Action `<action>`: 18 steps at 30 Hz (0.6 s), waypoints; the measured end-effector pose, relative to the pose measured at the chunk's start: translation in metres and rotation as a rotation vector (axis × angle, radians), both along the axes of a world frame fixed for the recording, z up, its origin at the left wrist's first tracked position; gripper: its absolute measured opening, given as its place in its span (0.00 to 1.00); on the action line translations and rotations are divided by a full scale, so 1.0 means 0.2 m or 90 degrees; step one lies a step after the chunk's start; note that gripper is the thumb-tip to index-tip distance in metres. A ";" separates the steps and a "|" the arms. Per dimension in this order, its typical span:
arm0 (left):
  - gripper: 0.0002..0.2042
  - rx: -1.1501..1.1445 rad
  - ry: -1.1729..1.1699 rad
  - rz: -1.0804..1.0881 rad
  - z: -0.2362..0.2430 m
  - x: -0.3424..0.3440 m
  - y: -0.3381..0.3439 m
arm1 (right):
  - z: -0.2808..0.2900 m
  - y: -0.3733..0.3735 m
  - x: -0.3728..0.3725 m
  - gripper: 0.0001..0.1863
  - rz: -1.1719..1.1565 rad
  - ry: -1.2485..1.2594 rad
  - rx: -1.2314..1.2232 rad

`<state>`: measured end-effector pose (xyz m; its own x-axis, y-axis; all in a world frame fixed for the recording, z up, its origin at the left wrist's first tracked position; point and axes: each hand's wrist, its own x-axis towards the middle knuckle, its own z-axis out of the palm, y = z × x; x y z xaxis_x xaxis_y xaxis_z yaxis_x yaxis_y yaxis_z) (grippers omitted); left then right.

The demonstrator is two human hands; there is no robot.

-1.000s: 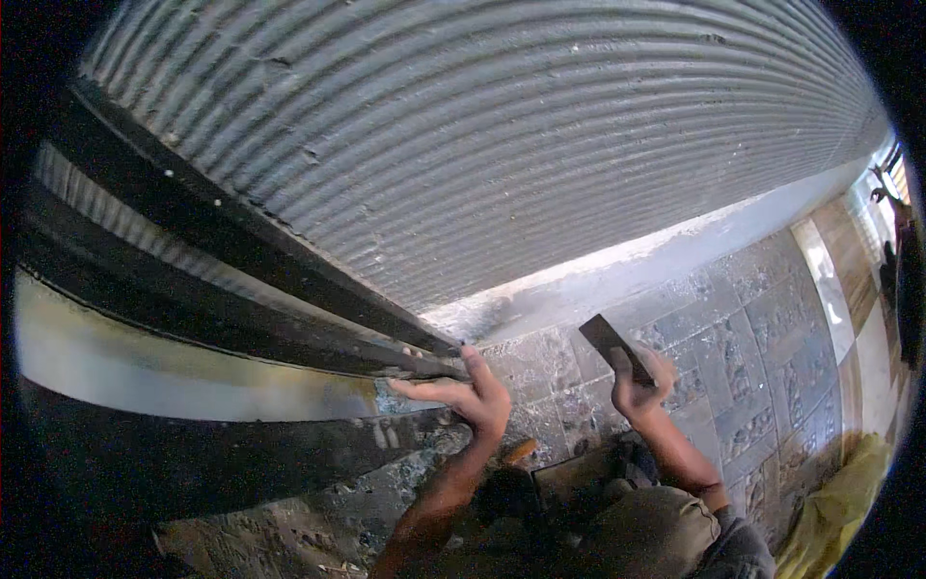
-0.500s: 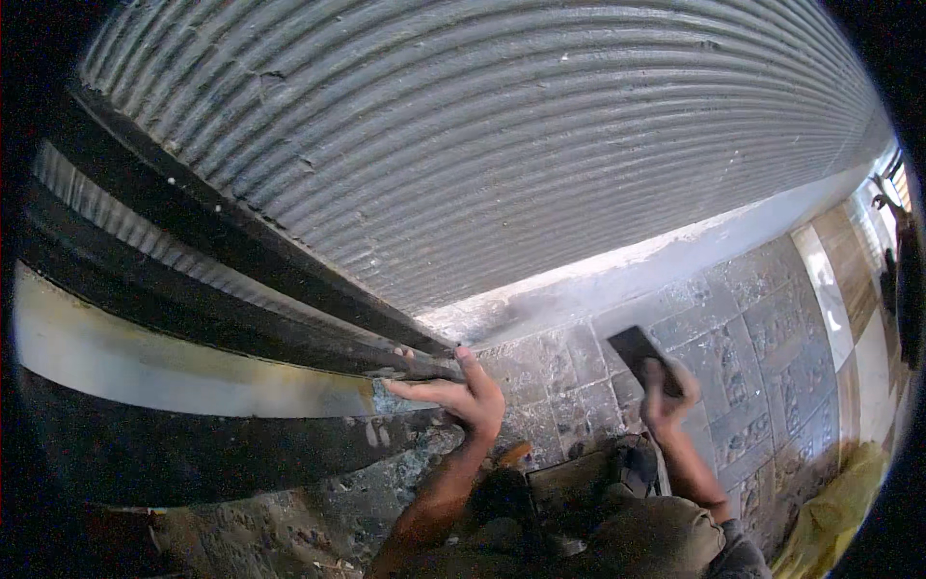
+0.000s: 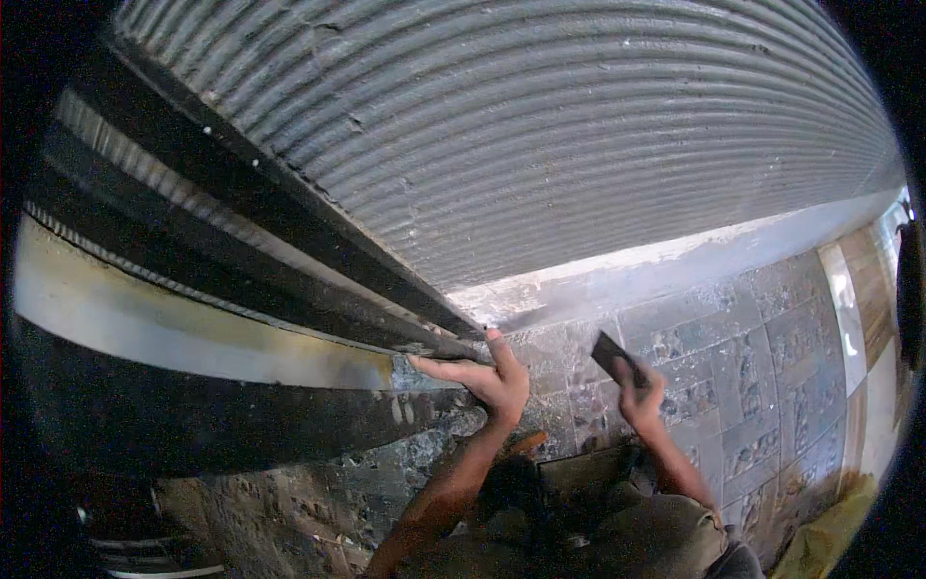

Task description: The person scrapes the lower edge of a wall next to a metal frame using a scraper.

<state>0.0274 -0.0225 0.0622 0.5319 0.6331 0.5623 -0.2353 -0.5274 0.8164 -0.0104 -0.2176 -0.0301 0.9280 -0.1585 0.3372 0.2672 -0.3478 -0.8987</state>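
Note:
My left hand [image 3: 497, 386] is spread at the lower end of the dark door frame [image 3: 386, 275]. Its thumb points up by one dark bar's tip, and its fingers reach left along the frame's edge. A flat, dark rectangular piece [image 3: 608, 351], whose exact kind I cannot make out, is gripped in my right hand [image 3: 641, 396]. That hand hovers over the tiled floor, apart from the frame, and is slightly blurred. Next to the frame's dark bars runs a pale, yellowish panel [image 3: 212, 338].
A grey ribbed wall [image 3: 579, 145] rises ahead, with a pale, worn ledge [image 3: 675, 253] along its foot. Worn paving tiles [image 3: 743, 367] cover the floor. Yellowish cloth or sheeting [image 3: 830, 536] lies at the lower right, and an orange object [image 3: 528, 443] is near my left wrist.
My right hand and the dark piece have shifted left, nearer to my left hand. The view has swung a little; my left hand stays at the frame's end.

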 end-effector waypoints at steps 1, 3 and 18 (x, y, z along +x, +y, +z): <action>0.43 -0.020 -0.014 -0.015 0.00 0.01 0.00 | 0.01 -0.06 -0.05 0.07 0.000 0.010 -0.019; 0.43 -0.012 -0.046 -0.033 -0.01 0.03 0.01 | 0.09 -0.11 -0.08 0.08 -0.014 0.054 -0.026; 0.43 -0.013 -0.078 -0.030 0.01 0.02 -0.01 | 0.09 0.35 0.10 0.19 0.276 -0.044 0.012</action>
